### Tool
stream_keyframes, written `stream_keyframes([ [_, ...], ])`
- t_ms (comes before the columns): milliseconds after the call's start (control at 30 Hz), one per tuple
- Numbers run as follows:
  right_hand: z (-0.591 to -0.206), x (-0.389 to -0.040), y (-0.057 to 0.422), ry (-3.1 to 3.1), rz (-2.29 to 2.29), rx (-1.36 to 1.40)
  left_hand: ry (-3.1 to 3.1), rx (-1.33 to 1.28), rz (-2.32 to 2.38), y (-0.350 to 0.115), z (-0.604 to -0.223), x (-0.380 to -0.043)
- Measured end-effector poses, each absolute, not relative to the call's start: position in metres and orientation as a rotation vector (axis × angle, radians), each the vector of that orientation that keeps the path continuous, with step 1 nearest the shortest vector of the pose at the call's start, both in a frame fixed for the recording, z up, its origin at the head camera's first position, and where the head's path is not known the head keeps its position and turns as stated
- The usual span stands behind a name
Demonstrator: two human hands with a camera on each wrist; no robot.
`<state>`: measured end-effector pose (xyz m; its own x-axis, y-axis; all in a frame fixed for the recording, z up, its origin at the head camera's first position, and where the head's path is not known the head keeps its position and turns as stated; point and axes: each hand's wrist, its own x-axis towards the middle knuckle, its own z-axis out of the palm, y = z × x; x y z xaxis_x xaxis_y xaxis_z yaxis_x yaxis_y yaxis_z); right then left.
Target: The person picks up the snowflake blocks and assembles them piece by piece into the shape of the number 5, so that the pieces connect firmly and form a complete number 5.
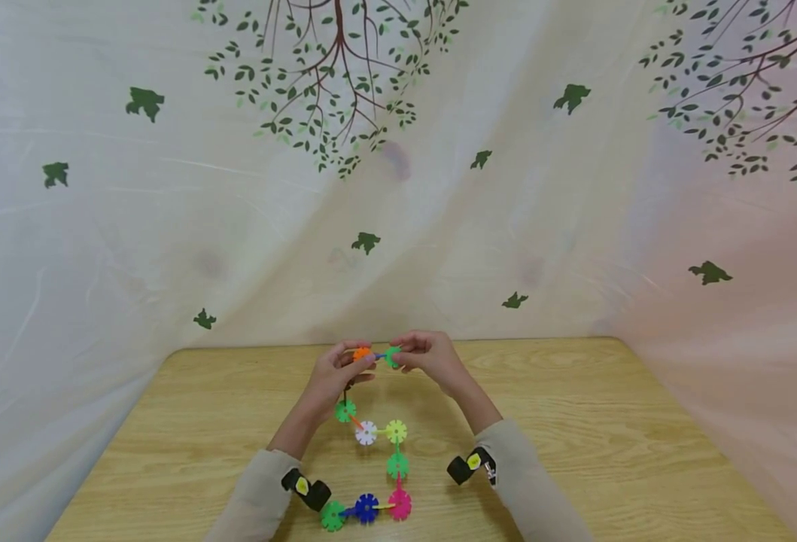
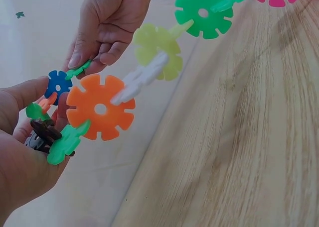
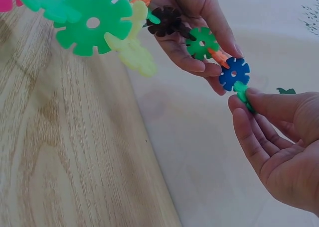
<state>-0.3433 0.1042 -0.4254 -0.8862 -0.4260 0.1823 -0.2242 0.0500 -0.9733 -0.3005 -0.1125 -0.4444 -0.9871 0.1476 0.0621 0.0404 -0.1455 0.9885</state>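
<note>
A long chain of slotted plastic snowflake discs runs from both hands toward the near side of the table. My left hand (image 1: 327,380) grips the chain near its far end, thumb and fingers at a blue disc (image 3: 234,73) beside an orange disc (image 1: 361,353). With thumb and fingertips, my right hand (image 1: 435,361) pinches the green end disc (image 3: 240,90), which meets the blue disc's edge. Black discs (image 3: 165,21) lie against the left palm. Beyond them, the chain continues through a white disc (image 1: 366,433), a yellow disc (image 1: 396,430) and a pink disc (image 1: 400,504).
Under the hands is a wooden table (image 1: 574,421). A pale curtain (image 1: 439,248) printed with branches and leaves hangs behind its far edge. The dark blue disc (image 1: 366,509) and green last disc (image 1: 333,516) are nearest the body, close to the left wrist camera (image 1: 306,489).
</note>
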Motion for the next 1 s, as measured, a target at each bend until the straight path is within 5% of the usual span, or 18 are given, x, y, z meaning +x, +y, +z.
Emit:
stream_keyframes([
  [1000, -0.4236, -0.3450, 0.1026, 2.198, -1.980, -0.568, 2.000, 0.261, 2.303, -0.1132, -0.4444, -0.3057],
])
